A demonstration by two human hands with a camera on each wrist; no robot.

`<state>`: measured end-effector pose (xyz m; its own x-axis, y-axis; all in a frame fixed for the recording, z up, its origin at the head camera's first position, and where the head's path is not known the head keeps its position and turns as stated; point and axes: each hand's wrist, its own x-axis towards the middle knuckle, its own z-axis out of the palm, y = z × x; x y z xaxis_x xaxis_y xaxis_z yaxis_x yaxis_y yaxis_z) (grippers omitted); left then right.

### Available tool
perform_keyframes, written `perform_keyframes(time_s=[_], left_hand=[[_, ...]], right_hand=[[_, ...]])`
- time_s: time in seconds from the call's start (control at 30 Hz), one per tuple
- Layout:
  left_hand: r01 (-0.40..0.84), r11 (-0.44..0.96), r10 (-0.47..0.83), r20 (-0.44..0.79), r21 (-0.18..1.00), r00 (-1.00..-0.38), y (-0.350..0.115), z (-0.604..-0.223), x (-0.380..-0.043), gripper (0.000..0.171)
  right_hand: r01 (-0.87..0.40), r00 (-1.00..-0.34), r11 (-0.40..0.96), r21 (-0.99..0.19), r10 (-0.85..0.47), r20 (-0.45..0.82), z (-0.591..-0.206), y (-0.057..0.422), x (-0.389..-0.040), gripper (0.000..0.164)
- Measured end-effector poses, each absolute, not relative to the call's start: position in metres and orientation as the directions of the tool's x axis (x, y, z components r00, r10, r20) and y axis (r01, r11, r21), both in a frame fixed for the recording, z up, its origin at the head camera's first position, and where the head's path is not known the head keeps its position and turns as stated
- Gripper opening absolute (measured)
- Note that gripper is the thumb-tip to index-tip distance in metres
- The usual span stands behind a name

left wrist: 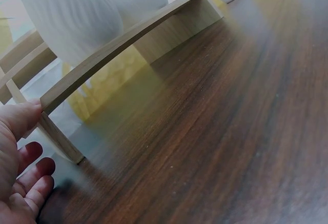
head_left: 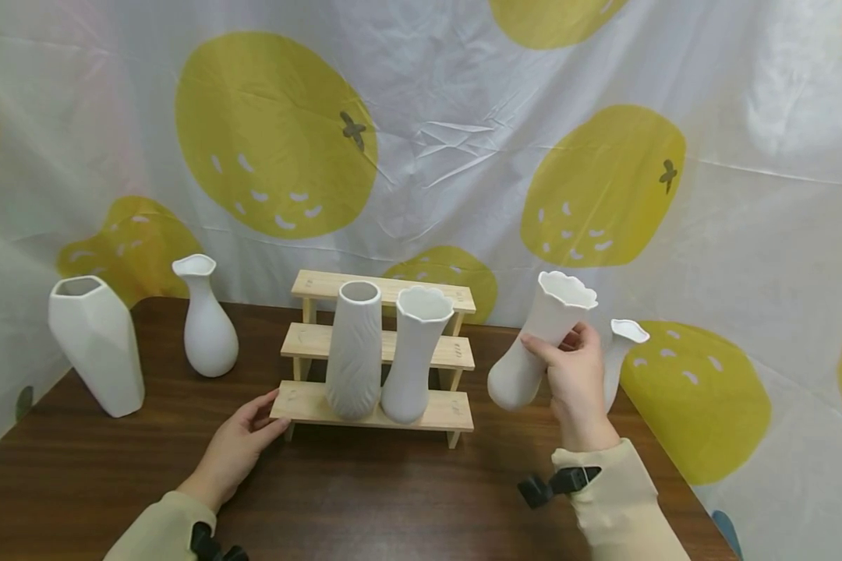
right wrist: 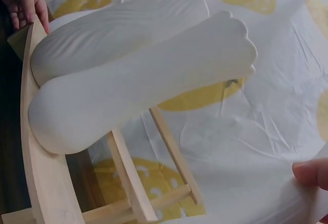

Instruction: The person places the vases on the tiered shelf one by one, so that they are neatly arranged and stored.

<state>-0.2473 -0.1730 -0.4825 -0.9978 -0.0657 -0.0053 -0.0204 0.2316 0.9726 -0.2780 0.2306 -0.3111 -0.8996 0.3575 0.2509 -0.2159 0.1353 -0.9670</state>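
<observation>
My right hand (head_left: 577,374) grips a white scalloped-rim vase (head_left: 522,370) by its neck, tilted, to the right of a three-tier wooden stand (head_left: 305,399). With the left hand (head_left: 238,440) I hold the left end of the stand's lowest board, thumb at its corner in the left wrist view. On that board stand a white leaf-textured vase (head_left: 354,358) and, close on its right, another scalloped vase (head_left: 414,362). Only a thumb (right wrist: 310,174) of my right hand shows clearly in the right wrist view; the fingers behind the held vase are partly hidden.
At the left of the dark wooden table (head_left: 365,499) are a faceted white vase (head_left: 101,343) and a slim-necked vase (head_left: 209,331). Another flared-rim vase (head_left: 616,358) stands at the right, partly behind my right hand. A fruit-patterned curtain (head_left: 456,156) closes off the back.
</observation>
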Motion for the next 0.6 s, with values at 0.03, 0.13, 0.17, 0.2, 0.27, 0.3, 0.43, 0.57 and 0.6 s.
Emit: perform_keyframes(time_s=[0.03,0.13,0.17,0.2,0.27,0.3,0.43,0.57,0.6], left_hand=[[-0.02,0.231,-0.065,-0.005,0.973,-0.998,-0.173,-0.483,-0.247,0.07],[-0.019,0.23,-0.063,-0.005,0.973,-0.998,-0.173,-0.482,-0.247,0.07],[-0.02,0.231,-0.063,-0.005,0.973,-0.998,-0.173,-0.482,-0.247,0.07],[-0.02,0.231,-0.064,-0.006,0.973,-0.998,-0.173,-0.482,-0.247,0.07],[-0.022,0.23,-0.065,-0.008,0.973,-0.998,-0.173,-0.482,-0.247,0.07],[-0.024,0.23,-0.065,-0.009,0.973,-0.998,-0.173,-0.481,-0.247,0.07],[-0.026,0.229,-0.067,-0.011,0.973,-0.998,-0.173,-0.481,-0.247,0.07],[-0.03,0.229,-0.069,-0.015,0.973,-0.998,-0.173,-0.481,-0.247,0.069],[-0.032,0.228,-0.069,-0.016,0.973,-0.998,-0.173,-0.481,-0.247,0.069]], right_hand=[[-0.211,-0.905,0.138,-0.968,0.347,0.247,-0.309,0.229,-0.279,0.06],[-0.206,-0.916,0.146,-0.967,0.319,0.244,-0.305,0.222,-0.281,0.062],[-0.206,-0.919,0.144,-0.968,0.31,0.242,-0.304,0.22,-0.282,0.062],[-0.208,-0.922,0.142,-0.968,0.302,0.243,-0.303,0.218,-0.284,0.062],[-0.216,-0.926,0.138,-0.967,0.287,0.248,-0.302,0.214,-0.287,0.061],[-0.22,-0.928,0.131,-0.967,0.277,0.249,-0.301,0.211,-0.288,0.061],[-0.258,-0.929,0.119,-0.959,0.241,0.28,-0.299,0.204,-0.296,0.061],[-0.277,-0.929,0.126,-0.953,0.218,0.299,-0.296,0.2,-0.301,0.061],[-0.279,-0.93,0.127,-0.952,0.212,0.301,-0.295,0.198,-0.303,0.06]])
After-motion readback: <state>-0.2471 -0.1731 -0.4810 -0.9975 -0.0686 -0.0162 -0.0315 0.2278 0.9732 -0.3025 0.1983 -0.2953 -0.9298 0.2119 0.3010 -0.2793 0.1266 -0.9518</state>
